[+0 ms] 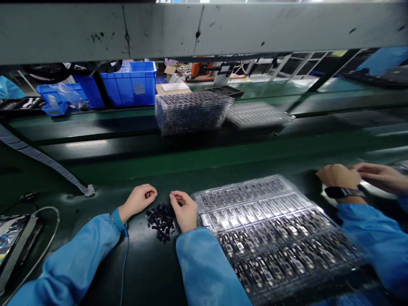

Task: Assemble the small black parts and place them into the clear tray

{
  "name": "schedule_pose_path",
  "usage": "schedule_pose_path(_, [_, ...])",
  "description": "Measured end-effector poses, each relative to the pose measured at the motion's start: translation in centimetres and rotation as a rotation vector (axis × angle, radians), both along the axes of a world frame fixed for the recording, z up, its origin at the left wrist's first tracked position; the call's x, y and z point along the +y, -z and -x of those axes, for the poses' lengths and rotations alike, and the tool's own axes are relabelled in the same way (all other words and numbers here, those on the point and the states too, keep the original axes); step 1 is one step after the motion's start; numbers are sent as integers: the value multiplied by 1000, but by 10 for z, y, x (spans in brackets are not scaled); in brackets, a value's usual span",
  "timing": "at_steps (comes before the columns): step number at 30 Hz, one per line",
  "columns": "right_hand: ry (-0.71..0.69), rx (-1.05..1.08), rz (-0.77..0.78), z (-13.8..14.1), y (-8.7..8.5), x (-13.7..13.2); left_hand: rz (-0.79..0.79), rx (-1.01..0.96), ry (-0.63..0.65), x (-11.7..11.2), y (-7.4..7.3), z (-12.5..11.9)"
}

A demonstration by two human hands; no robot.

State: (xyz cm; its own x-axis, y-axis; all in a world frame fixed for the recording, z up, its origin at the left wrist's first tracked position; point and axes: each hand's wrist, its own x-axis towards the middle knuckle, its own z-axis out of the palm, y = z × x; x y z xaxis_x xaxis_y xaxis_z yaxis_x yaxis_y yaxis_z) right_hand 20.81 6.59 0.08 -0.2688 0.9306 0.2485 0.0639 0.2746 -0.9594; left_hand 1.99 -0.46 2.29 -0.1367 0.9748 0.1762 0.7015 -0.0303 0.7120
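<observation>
Four rows of slim electronic components fill a clear plastic blister tray in the head view, dark pieces with bright silvery patches, glossy under the light. The tray lies flat on the dark green workbench, just to the right of the person's right hand. Its rows run left to right, rising slightly toward the right, while its side edges slant from far left to near right; foreshortening hides which of its dimensions is longer. Most components lie across their rows, long axes slanting from upper left to lower right.

Between the forearms is a loose heap of small black pieces, matt, flat and mostly rectangular, pointing every which way. The heap itself stretches a little from far to near.

The left hand, in a blue wrist strap, is loosely curled above the heap's far left; whether it grasps anything cannot be told. The right hand has thumb and forefinger drawn together at the heap's far right edge; its grip, too, is unclear.
</observation>
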Motion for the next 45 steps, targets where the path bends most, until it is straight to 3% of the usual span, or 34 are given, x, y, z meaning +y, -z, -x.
schedule_pose_path(45, [1, -4, 0, 1, 0, 0, 5, -11, -1, 0, -1, -1])
